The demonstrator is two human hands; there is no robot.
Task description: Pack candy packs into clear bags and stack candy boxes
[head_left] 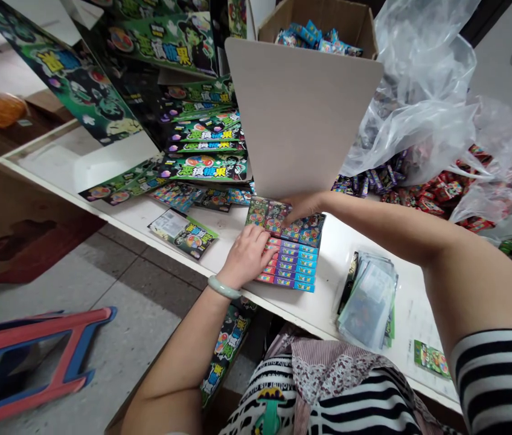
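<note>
My left hand (247, 255) rests on a row of small purple and pink candy packs (291, 266) lined up on the white table (115, 211), fingers curled over their left ends. A pale green bangle is on that wrist. My right hand (301, 206) presses flat, fingers stretched, on the green printed card (283, 220) that lies over the top of the packs. A tall blank cardboard flap (301, 115) stands right behind both hands.
Stacks of green printed display cards (204, 142) lie left of the flap. A carton of blue packs (319, 36) stands behind. Clear bags of red and purple packs (432, 181) are at right. A pile of clear sleeves (369, 302) lies near the front edge. A red-blue stool (34, 356) is on the floor.
</note>
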